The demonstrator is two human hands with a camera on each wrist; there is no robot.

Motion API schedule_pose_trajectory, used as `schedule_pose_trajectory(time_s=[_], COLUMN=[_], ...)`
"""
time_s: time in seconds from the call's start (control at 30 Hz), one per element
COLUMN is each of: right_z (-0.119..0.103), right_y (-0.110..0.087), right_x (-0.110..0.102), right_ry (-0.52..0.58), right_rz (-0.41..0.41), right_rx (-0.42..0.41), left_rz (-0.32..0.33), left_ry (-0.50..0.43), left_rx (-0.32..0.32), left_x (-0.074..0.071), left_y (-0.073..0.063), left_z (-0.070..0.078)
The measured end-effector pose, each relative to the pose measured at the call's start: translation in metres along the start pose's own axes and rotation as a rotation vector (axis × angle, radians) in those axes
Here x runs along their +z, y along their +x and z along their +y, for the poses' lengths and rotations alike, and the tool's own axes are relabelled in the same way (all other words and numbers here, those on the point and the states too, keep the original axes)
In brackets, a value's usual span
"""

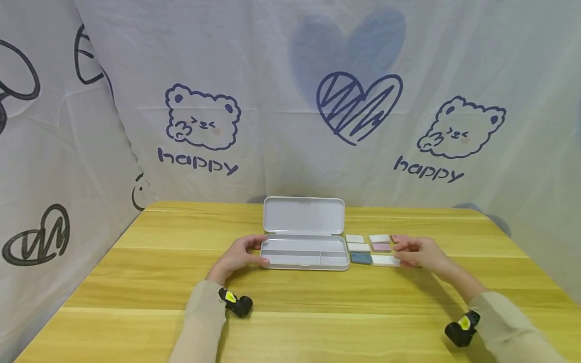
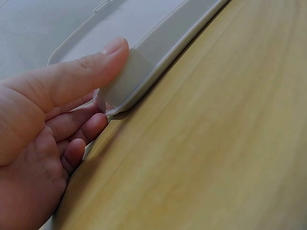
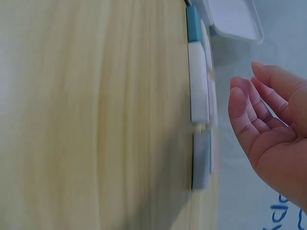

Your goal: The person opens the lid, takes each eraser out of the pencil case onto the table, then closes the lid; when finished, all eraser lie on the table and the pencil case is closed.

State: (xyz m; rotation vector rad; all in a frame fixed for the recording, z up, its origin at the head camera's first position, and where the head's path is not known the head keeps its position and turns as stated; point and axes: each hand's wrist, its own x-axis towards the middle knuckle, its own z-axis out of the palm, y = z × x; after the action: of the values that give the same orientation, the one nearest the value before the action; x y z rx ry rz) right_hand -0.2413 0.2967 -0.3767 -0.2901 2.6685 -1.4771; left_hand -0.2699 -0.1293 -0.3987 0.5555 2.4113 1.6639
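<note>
Open white case [image 1: 303, 252] lying flat at the middle of the wooden table [image 1: 136, 282], lid [image 1: 303, 216] tipped up toward the back. Tray split into long compartments, all bare as far as can be told from the head view. Left hand [image 1: 239, 255] at the case's left end, thumb laid along the near rim and fingers curled under the corner, gripping it; the left wrist view shows the thumb pressed on the case's edge [image 2: 158, 57] with the fingers [image 2: 79, 132] tucked beneath. Right hand [image 1: 419, 254] just right of the case, hovering over a small cluster of erasers [image 1: 372, 248] laid in rows, touching one another: white ones, a pink one, a blue one [image 1: 361, 257] closest to the case. Fingers relaxed, slightly bent, holding nothing; in the right wrist view the palm [image 3: 268, 129] faces the row of erasers [image 3: 199, 91] with a gap between, no contact seen. A grey eraser [image 3: 201, 160] at the near end of that row. Small black and yellow cameras strapped at both wrists, beige sleeves [image 1: 199, 322] behind them.

Table of light yellow wood with plain grain. Behind and to the left, a pale cloth backdrop [image 1: 290, 101] printed with navy line drawings: two bears, a scribbled heart, loose loops. Under each bear, the word "happy" [image 1: 197, 162]. No brand or label readable on the case or erasers.
</note>
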Motion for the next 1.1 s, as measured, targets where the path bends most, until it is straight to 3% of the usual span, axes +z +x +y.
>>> schedule_pose_trajectory(time_s=[0.4,1.1], right_z=[-0.018,-0.045], right_y=[0.018,0.057], right_x=[0.025,0.066], right_ry=[0.031,0.106], right_rz=[-0.057,-0.068], right_rx=[-0.078,-0.089], left_rz=[0.002,0.002], left_ry=[0.003,-0.007], left_rx=[-0.007,0.009], left_x=[0.0,-0.001], left_y=[0.002,0.001], left_z=[-0.002,-0.002])
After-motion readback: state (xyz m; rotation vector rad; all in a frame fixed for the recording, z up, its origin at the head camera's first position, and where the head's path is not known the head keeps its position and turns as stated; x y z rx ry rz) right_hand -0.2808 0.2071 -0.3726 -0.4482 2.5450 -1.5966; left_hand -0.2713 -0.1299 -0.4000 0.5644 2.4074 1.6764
